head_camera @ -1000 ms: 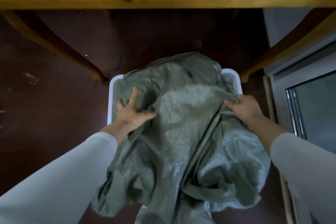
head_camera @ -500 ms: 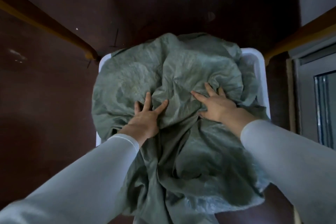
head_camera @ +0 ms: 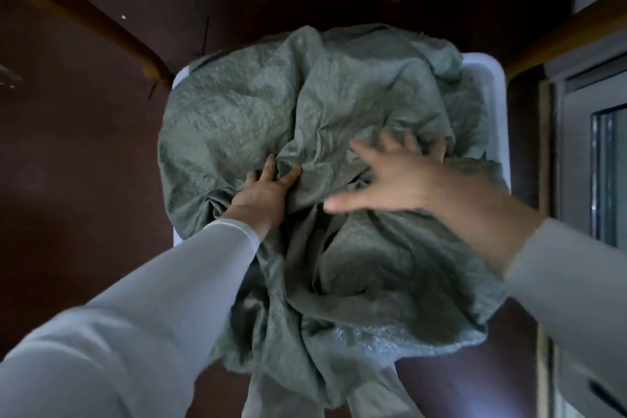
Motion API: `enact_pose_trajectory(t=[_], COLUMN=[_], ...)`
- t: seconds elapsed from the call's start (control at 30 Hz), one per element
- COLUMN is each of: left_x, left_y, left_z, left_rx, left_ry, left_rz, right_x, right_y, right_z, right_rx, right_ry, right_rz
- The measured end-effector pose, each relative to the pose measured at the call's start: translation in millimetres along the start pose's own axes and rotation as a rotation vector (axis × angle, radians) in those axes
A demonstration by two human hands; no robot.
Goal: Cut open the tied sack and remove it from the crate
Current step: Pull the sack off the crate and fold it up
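A crumpled grey-green woven sack (head_camera: 271, 105) fills the middle of the head view and spills over a white plastic crate (head_camera: 493, 78); only the crate's far corners and right rim show. My left hand (head_camera: 264, 193) presses into the sack near its centre, fingers dug into a fold and gripping the fabric. My right hand (head_camera: 397, 176) is blurred, lifted just above the sack to the right, its fingers spread and holding nothing. What lies inside the crate is hidden under the sack.
Dark brown floor (head_camera: 78, 180) surrounds the crate. Yellow wooden table legs slant at the upper left (head_camera: 101, 30) and upper right (head_camera: 556, 34). A grey metal-framed glass door (head_camera: 597, 159) stands along the right edge.
The view dropped closer to the crate and the tabletop left the frame. My right hand lifted off the sack and opened. My left hand gathered a fold nearer the centre.
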State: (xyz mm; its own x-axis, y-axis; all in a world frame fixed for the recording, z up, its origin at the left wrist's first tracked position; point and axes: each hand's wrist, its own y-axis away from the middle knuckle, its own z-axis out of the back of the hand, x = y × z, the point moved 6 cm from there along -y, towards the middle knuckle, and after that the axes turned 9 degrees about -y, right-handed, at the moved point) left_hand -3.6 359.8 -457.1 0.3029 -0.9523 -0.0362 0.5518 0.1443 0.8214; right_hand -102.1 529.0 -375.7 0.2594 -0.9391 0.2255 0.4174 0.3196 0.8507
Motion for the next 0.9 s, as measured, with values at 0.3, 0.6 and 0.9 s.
enact_pose_trajectory(t=[0.3, 0.6, 0.9], left_x=[67.3, 71.3, 107.7], left_y=[99.1, 152.4, 232.0], left_z=[-20.1, -87.3, 116.7], left_rx=[-0.032, 0.169, -0.364], left_ry=[0.257, 0.923, 1.347], left_rz=[0.384, 0.506, 0.450], right_x=[-32.1, -112.6, -86.2], right_y=[38.9, 77.9, 222.4], right_z=[-72.7, -75.7, 62.6], right_rx=[-0.174, -0.369, -0.446], right_ry=[0.022, -0.648, -1.014], right_rz=[-0.140, -0.465, -0.307])
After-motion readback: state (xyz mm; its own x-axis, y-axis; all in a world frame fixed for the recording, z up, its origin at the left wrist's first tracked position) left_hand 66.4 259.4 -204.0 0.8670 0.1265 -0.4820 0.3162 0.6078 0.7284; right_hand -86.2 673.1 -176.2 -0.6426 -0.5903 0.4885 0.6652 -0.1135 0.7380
